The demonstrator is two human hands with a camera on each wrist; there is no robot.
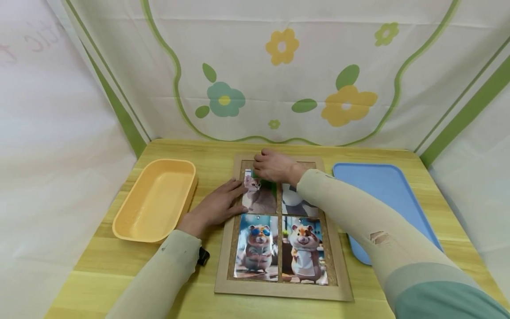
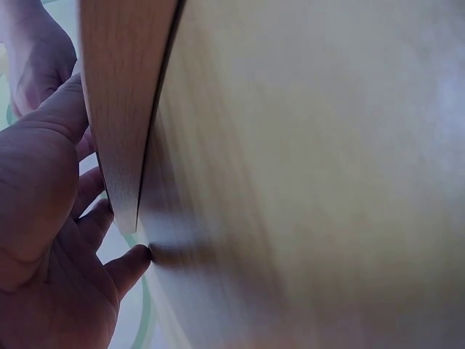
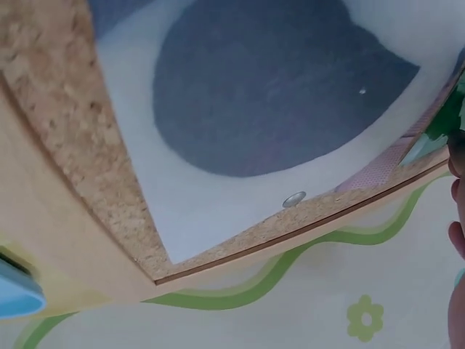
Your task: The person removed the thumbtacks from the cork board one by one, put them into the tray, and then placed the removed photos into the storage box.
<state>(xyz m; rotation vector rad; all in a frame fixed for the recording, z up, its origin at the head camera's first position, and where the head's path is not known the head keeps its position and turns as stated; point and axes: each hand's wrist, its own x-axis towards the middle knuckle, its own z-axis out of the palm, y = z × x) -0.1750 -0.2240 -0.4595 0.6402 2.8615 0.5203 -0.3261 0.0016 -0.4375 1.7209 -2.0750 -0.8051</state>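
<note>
A wood-framed cork board (image 1: 284,290) lies on the table with four-part photo layout. My right hand (image 1: 275,166) has its fingers bent at the top edge of the cat photo (image 1: 260,201); I cannot tell whether they pinch anything. My left hand (image 1: 219,204) lies with extended fingers across the board's left edge, fingertips on the cat photo's side. In the right wrist view a silver thumbtack (image 3: 294,199) sits at the top of the grey-and-white picture (image 3: 254,94), which the right forearm partly covers in the head view. Below are a sunglasses hamster photo (image 1: 258,254) and an apron hamster photo (image 1: 304,252).
On the left of the wooden table (image 1: 95,283) stands a yellow plastic tub (image 1: 153,199). A blue tray (image 1: 378,186) lies at the right, partly under the right forearm. A flower-printed cloth (image 1: 247,48) hangs behind the table.
</note>
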